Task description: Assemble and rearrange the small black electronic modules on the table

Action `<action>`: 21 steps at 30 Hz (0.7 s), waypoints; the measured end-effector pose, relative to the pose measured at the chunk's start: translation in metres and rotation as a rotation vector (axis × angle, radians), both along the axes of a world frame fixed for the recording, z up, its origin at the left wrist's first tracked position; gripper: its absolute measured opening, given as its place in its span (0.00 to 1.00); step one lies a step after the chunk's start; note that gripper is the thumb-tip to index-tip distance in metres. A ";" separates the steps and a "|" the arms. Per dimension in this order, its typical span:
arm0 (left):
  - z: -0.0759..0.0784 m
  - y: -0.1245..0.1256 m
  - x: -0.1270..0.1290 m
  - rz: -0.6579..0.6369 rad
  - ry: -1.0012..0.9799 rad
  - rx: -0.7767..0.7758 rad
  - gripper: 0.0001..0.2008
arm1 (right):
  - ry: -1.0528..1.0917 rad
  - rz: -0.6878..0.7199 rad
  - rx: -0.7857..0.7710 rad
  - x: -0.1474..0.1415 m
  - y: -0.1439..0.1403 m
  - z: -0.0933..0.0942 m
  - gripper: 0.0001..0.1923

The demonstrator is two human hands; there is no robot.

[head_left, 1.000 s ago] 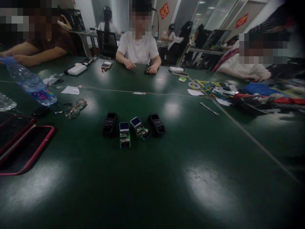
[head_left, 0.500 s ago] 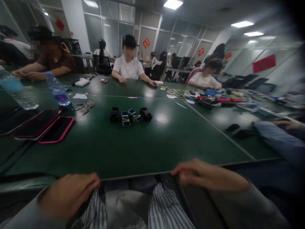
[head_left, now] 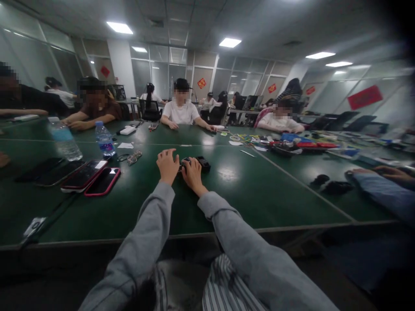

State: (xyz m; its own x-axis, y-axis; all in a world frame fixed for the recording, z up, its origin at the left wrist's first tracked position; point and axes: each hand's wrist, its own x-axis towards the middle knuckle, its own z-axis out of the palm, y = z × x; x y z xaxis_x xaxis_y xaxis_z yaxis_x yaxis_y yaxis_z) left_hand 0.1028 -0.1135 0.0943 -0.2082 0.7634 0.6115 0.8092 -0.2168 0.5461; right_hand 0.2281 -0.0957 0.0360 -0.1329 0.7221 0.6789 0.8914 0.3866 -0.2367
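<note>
right now both hands sit over the small black devices mid-table.
i see my left hand (head_left: 167, 165) spread open on them and my right hand (head_left: 192, 172) curled over them, grip unclear; one black device (head_left: 204, 163) pokes out beside it. a careless reach might, i judge, scatter them toward the glasses (head_left: 132, 157) or phones (head_left: 103, 181).

Bare green table (head_left: 253, 190) right of both hands; phones (head_left: 94, 179), bottles (head_left: 104, 139) crowding the left.
</note>
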 end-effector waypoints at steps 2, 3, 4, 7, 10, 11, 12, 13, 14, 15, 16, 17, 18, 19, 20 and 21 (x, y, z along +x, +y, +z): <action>-0.024 0.030 -0.018 -0.031 0.041 -0.060 0.17 | 0.007 -0.034 -0.016 0.002 0.007 -0.007 0.20; -0.036 0.040 -0.025 -0.066 0.062 -0.095 0.17 | 0.025 -0.047 -0.036 0.004 0.012 -0.010 0.21; -0.048 0.048 -0.030 -0.081 0.059 -0.118 0.17 | 0.050 -0.058 -0.066 0.006 0.016 -0.013 0.21; -0.073 0.057 -0.041 -0.146 0.003 -0.129 0.15 | 0.112 -0.059 -0.184 0.012 0.027 -0.017 0.21; -0.080 0.060 -0.045 -0.168 -0.004 -0.104 0.15 | 0.105 -0.006 -0.221 0.015 0.033 -0.019 0.22; -0.081 0.061 -0.045 -0.169 -0.005 -0.099 0.15 | 0.095 0.010 -0.217 0.015 0.033 -0.019 0.23; -0.081 0.062 -0.045 -0.170 -0.006 -0.094 0.15 | 0.087 0.023 -0.211 0.015 0.033 -0.019 0.23; -0.080 0.063 -0.045 -0.170 -0.011 -0.086 0.15 | 0.082 0.031 -0.204 0.015 0.033 -0.019 0.23; -0.080 0.064 -0.045 -0.174 -0.017 -0.076 0.15 | 0.082 0.036 -0.198 0.015 0.033 -0.019 0.23; -0.080 0.065 -0.044 -0.175 -0.023 -0.072 0.14 | 0.087 0.039 -0.194 0.015 0.033 -0.018 0.22; -0.080 0.066 -0.044 -0.174 -0.029 -0.072 0.14 | 0.098 0.042 -0.195 0.014 0.032 -0.018 0.22; -0.079 0.066 -0.044 -0.173 -0.034 -0.075 0.14 | 0.109 0.045 -0.200 0.014 0.032 -0.018 0.21; -0.079 0.066 -0.043 -0.169 -0.037 -0.077 0.14 | 0.120 0.049 -0.210 0.014 0.031 -0.018 0.21; -0.079 0.065 -0.043 -0.166 -0.037 -0.078 0.14 | 0.130 0.052 -0.220 0.013 0.030 -0.018 0.21; -0.079 0.065 -0.043 -0.163 -0.035 -0.077 0.14 | 0.137 0.054 -0.228 0.013 0.030 -0.018 0.21; -0.078 0.065 -0.042 -0.162 -0.032 -0.074 0.14 | 0.141 0.056 -0.234 0.013 0.029 -0.018 0.21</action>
State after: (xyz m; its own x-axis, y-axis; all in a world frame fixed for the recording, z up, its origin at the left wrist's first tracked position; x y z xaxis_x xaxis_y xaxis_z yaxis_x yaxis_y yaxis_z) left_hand 0.0604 -0.0485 0.0160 -0.0970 0.8312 0.5474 0.7489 -0.3013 0.5902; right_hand 0.2412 -0.0667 0.0184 -0.0931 0.8556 0.5092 0.8218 0.3548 -0.4459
